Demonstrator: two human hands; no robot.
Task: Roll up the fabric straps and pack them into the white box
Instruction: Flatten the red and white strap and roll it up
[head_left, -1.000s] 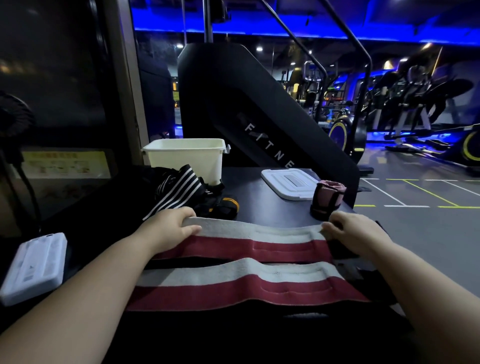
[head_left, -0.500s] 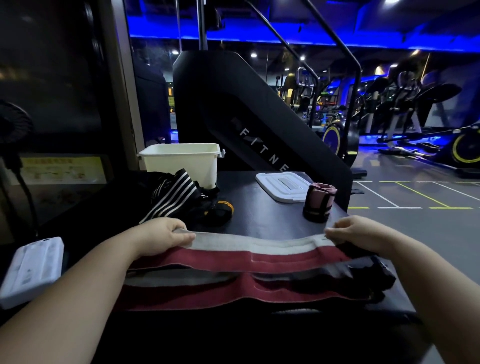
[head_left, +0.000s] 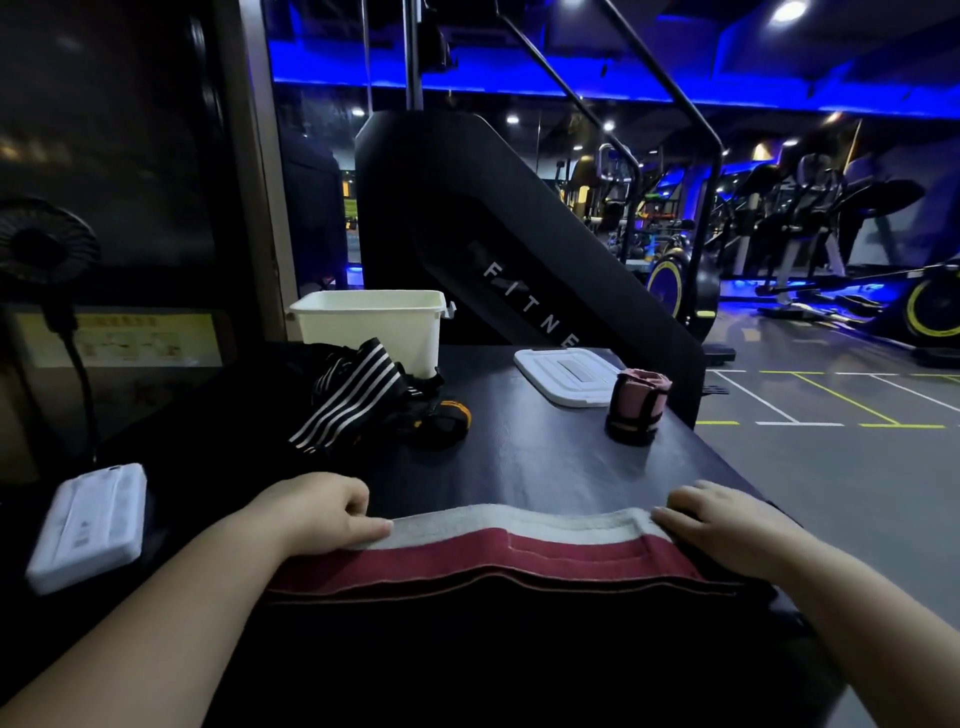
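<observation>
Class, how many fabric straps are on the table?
4: red-and-white strap at the near edge; striped strap before the white box; black-orange strap beside it; rolled pink strap by the lid. Others may hide inside the box.

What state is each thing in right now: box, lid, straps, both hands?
white box: open, upright, inside hidden.
lid: off, flat on the table.
pink strap: rolled, standing on end beside the lid.
red and white strap: unrolled, held at both ends.
striped strap: unrolled, heaped beside the white box.
left hand: grips the strap's left end.
right hand: grips its right end.
</observation>
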